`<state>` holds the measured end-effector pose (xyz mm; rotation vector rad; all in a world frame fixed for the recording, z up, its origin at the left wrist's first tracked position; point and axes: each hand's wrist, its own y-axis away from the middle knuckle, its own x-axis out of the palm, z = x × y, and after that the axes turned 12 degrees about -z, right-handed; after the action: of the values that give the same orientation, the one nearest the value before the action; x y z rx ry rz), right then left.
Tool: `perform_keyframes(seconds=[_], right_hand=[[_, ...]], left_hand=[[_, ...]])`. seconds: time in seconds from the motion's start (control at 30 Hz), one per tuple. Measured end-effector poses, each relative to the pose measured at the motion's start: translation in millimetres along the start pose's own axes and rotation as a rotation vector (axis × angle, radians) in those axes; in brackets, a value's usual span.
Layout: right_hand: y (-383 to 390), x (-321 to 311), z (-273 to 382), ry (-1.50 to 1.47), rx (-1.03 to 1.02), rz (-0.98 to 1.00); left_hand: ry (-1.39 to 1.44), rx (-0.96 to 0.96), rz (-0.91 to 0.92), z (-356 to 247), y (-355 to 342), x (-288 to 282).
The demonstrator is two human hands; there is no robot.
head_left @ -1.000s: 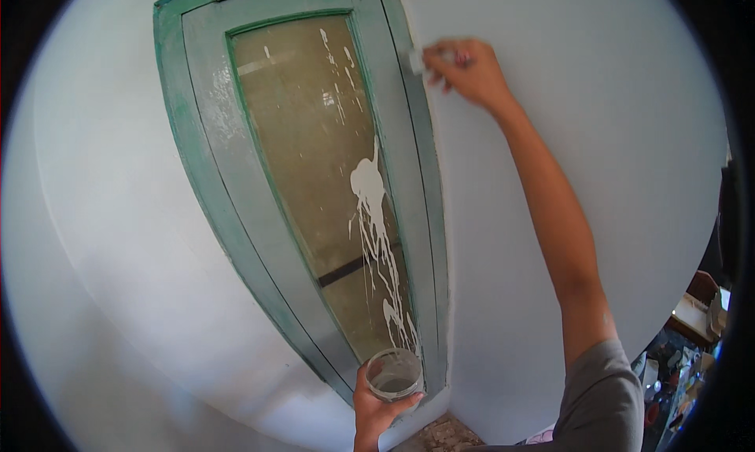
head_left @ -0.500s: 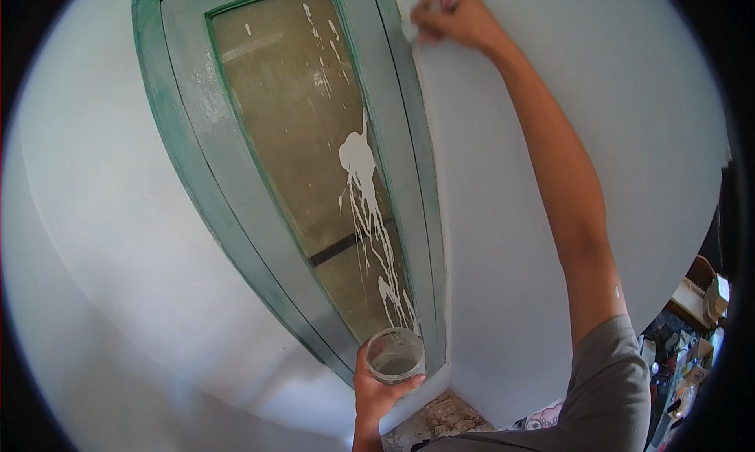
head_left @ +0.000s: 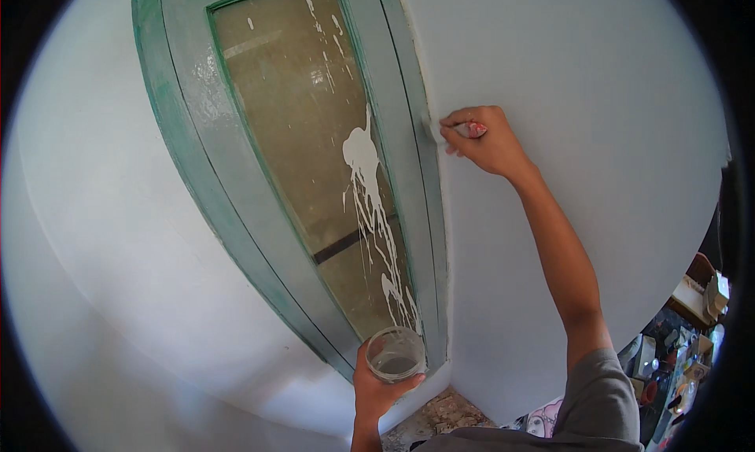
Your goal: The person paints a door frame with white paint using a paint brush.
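Note:
My right hand [head_left: 489, 141] grips a paintbrush [head_left: 472, 129] by its handle, which has a red and white end. The brush's pale head lies against the right edge of the green window frame [head_left: 429, 192], where it meets the white wall [head_left: 543, 74]. Low in the view, my left hand [head_left: 379, 387] is wrapped round a clear round tub [head_left: 395, 354] with some greyish liquid at its bottom. Behind the tub is the brownish glass pane [head_left: 291, 121], with a large white paint splash [head_left: 362, 161] and drips running down it.
Another white wall [head_left: 102, 216] bends away on the left. Below the frame shows a patch of stained brown floor [head_left: 440, 416]. At the far right, a cluttered heap of boxes and small items [head_left: 680, 369] stands beyond the wall's edge.
My right hand has moved down along the frame's right edge with the paintbrush, from near the top to about mid-height of the pane. My left hand and the tub stay nearly in place.

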<state>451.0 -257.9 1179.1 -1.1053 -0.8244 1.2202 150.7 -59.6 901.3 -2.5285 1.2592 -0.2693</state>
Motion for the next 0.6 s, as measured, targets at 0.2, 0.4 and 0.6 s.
perform_keyframes(seconds=[0.2,0.4,0.6], right_hand=[[-84,-19,25,0.069,-0.022,0.137],[-177,-3,39,-0.319,-0.155,-0.203],[-55,30,-9,-0.105,-0.103,-0.272]], left_hand=[[0.039,-0.026,0.046,-14,-2,4],[0.033,-0.032,0.013,2,-4,-2],[-0.012,-0.048,0.024,-12,1,-7]])
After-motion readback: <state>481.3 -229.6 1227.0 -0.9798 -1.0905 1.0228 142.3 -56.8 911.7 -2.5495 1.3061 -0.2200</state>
